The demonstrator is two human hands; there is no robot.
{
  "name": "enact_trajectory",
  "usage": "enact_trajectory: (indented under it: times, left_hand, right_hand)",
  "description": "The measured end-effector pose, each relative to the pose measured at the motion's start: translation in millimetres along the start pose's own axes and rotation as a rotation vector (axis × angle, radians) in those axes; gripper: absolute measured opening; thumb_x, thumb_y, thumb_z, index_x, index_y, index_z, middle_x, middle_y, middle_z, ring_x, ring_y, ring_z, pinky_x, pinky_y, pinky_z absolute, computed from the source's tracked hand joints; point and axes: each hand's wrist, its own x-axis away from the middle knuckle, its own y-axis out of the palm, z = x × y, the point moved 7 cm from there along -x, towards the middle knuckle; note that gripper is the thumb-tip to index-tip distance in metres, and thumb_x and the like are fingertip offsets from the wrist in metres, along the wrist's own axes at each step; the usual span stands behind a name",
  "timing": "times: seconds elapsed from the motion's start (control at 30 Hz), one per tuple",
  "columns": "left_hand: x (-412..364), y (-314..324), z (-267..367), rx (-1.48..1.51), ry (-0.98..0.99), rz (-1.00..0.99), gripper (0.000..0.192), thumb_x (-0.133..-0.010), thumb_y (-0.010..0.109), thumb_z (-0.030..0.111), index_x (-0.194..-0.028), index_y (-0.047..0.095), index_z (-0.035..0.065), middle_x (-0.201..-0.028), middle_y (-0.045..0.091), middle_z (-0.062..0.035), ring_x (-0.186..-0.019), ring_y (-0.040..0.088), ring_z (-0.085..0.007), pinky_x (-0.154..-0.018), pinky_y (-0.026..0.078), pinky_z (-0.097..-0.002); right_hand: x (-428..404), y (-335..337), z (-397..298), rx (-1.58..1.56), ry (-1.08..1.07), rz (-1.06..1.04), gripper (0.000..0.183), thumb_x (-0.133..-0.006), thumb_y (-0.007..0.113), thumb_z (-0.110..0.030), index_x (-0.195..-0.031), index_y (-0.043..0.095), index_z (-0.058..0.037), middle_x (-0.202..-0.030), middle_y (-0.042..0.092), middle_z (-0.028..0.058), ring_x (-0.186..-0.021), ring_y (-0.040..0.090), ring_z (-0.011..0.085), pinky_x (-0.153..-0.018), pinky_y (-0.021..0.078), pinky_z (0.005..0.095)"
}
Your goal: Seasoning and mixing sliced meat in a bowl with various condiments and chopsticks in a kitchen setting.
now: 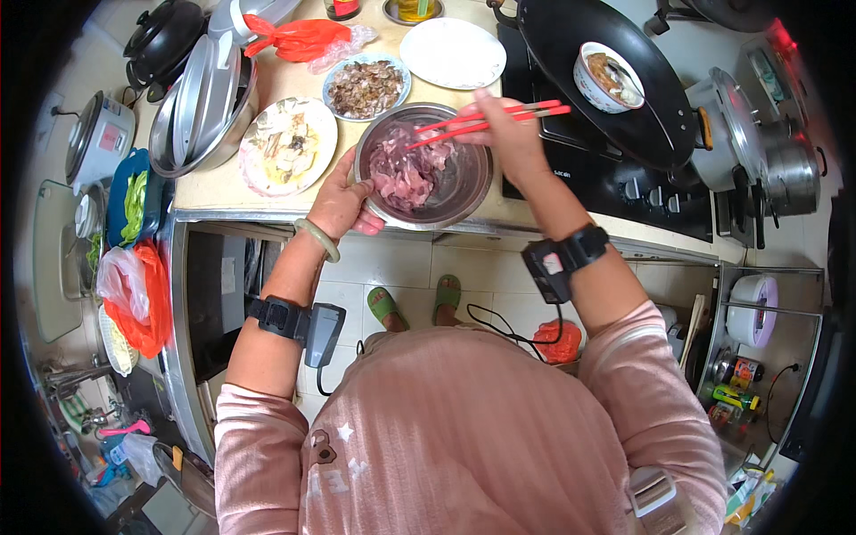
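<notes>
A stainless steel bowl point(471, 194) stands at the counter's front edge with sliced raw meat point(404, 170) heaped toward its left side. My left hand point(348, 200) grips the bowl's left rim, thumb on the lip and fingers beneath. Above the bowl's right rim, my right hand point(498, 137) holds a pair of red chopsticks point(461, 127), whose tips are in the meat. Just behind the bowl is a blue-rimmed plate point(328, 93) of chopped brownish food point(368, 88). To the left lies a floral plate point(251, 167) bearing pale pieces in liquid.
A white oval plate point(453, 53) sits behind the bowl. On the black gas hob point(602, 180) at right rests a large wok point(555, 47) holding a patterned bowl point(595, 87) with food and a spoon. A steel basin point(221, 157) with lids and a red plastic bag point(301, 40) occupy the left.
</notes>
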Motion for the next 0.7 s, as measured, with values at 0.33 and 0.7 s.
enact_trajectory:
  times: [0.33, 0.7]
  left_hand:
    - [6, -1, -1, 0.034, 0.010, 0.020, 0.066, -0.090, 0.044, 0.005, -0.144, 0.009, 0.0169, -0.079, 0.061, -0.0169, -0.048, 0.061, -0.0233, -0.042, 0.054, -0.0321]
    - [5, -2, 0, -0.010, -0.014, -0.004, 0.064, -0.092, 0.043, 0.007, -0.144, 0.009, 0.0185, -0.074, 0.060, -0.0185, -0.050, 0.061, -0.0244, -0.042, 0.054, -0.0329]
  right_hand:
    - [32, 10, -48, 0.554, -0.135, -0.394, 0.021, -0.087, 0.058, -0.014, -0.079, 0.065, 0.0030, -0.077, 0.065, 0.0083, -0.067, 0.060, 0.0117, -0.061, 0.0489, 0.0231]
    - [43, 41, -61, 0.795, -0.871, -0.469, 0.012, -0.084, 0.061, -0.011, -0.084, 0.068, -0.0024, -0.073, 0.064, 0.0100, -0.066, 0.062, 0.0168, -0.061, 0.0493, 0.0249]
